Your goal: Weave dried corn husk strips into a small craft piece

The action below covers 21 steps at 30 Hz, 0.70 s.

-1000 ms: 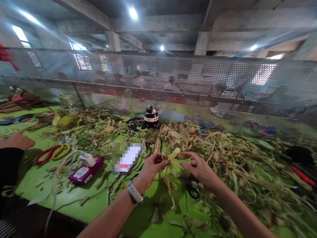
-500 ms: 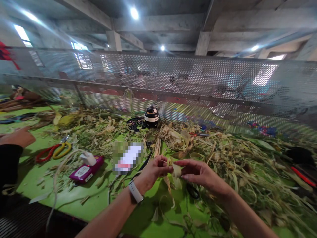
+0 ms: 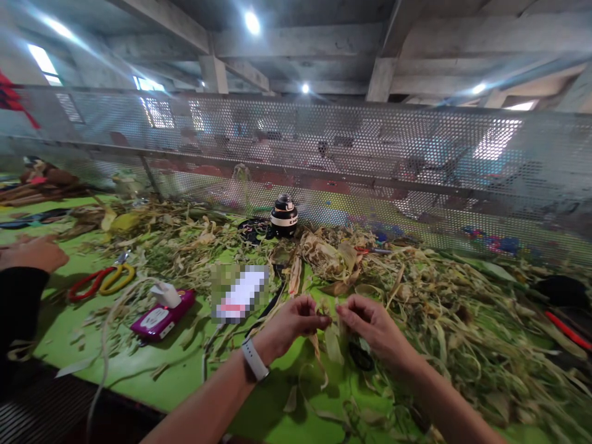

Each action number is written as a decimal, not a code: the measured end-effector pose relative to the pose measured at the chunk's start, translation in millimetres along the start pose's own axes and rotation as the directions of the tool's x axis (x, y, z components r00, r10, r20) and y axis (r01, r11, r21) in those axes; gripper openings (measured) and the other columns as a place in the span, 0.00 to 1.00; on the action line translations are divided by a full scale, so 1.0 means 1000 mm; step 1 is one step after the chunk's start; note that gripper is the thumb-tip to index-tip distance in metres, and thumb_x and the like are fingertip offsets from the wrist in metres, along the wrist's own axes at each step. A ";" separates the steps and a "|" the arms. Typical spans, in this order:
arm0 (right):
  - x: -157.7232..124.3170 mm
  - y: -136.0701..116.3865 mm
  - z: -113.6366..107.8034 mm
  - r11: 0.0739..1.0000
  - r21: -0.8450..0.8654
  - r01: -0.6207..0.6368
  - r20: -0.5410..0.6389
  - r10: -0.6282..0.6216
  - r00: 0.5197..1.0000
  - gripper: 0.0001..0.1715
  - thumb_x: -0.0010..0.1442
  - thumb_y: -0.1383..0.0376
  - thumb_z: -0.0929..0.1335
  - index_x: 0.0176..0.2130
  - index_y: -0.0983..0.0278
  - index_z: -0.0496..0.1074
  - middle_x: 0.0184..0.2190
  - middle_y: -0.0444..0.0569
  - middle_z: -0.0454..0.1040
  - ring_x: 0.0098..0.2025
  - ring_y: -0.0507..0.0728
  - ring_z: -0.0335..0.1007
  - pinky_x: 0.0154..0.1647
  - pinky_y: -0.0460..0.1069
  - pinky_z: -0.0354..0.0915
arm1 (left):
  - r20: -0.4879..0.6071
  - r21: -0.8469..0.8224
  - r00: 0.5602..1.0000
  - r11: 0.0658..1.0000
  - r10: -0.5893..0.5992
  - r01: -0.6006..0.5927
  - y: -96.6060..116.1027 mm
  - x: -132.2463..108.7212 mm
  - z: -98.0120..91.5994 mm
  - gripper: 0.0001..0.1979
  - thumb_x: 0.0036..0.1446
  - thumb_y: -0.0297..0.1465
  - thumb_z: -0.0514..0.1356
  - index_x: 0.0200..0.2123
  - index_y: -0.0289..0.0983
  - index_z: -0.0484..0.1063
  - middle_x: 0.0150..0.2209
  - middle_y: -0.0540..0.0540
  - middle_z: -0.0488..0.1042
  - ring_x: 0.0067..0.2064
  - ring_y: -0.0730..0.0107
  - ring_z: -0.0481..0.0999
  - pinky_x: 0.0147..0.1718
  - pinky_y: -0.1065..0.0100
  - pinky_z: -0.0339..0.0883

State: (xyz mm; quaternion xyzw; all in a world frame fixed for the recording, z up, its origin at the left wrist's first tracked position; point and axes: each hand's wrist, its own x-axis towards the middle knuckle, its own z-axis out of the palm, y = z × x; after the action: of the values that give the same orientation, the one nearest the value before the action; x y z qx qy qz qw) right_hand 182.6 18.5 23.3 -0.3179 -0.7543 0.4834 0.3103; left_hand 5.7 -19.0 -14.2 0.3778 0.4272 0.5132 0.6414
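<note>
In the head view, my left hand (image 3: 303,320), with a pale watch on its wrist, pinches a strip of pale dried corn husk (image 3: 333,344) that hangs below the fingertips. My right hand (image 3: 367,317) is closed in a pinch just to the right of it; what lies between its fingertips is too small to make out. Under my hands, a brownish husk strand (image 3: 319,364) dangles or lies over the green table. Dark-handled scissors (image 3: 361,356) rest below my right hand, partly hidden.
Heaps of dried husk (image 3: 444,308) cover the right side and back. Left of my hands lie a phone (image 3: 243,293), a purple power strip (image 3: 160,317) with cable, and red-yellow scissors (image 3: 104,280). A black jar (image 3: 283,217) stands before the perforated screen (image 3: 296,142). Another person's hand (image 3: 34,253) is at far left.
My right hand's fingers have drawn together into a pinch close to my left fingertips. The husk strip has turned slightly and hangs a little lower. The other person's hand has shifted slightly.
</note>
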 end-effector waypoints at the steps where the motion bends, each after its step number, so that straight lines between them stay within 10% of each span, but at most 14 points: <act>1: 0.001 0.002 0.003 0.999 -0.016 -0.029 0.014 0.029 0.999 0.20 0.57 0.52 0.64 0.25 0.65 0.66 0.19 0.41 0.61 0.23 0.49 0.56 0.24 0.44 0.55 | 0.002 -0.003 1.000 1.000 -0.002 0.002 0.000 0.000 0.000 0.20 0.31 0.34 0.72 0.22 0.34 0.63 0.19 0.55 0.65 0.21 0.82 0.61 0.22 0.75 0.49; 21: 0.002 0.012 0.019 0.885 -0.443 -0.142 -0.047 0.136 0.990 0.08 0.46 0.66 0.63 0.18 0.65 0.63 0.16 0.40 0.60 0.21 0.49 0.55 0.23 0.43 0.50 | -0.053 0.285 0.985 0.948 0.164 -0.142 -0.013 -0.002 0.009 0.20 0.33 0.33 0.70 0.24 0.36 0.60 0.20 0.58 0.61 0.23 0.79 0.58 0.22 0.74 0.52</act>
State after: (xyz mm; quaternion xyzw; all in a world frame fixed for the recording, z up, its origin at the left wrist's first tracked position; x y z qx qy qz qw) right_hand 169.2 14.2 5.9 -0.4373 -0.8178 0.3164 0.1995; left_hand 18.0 -24.0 -22.6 0.4769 0.4889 0.5098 0.5231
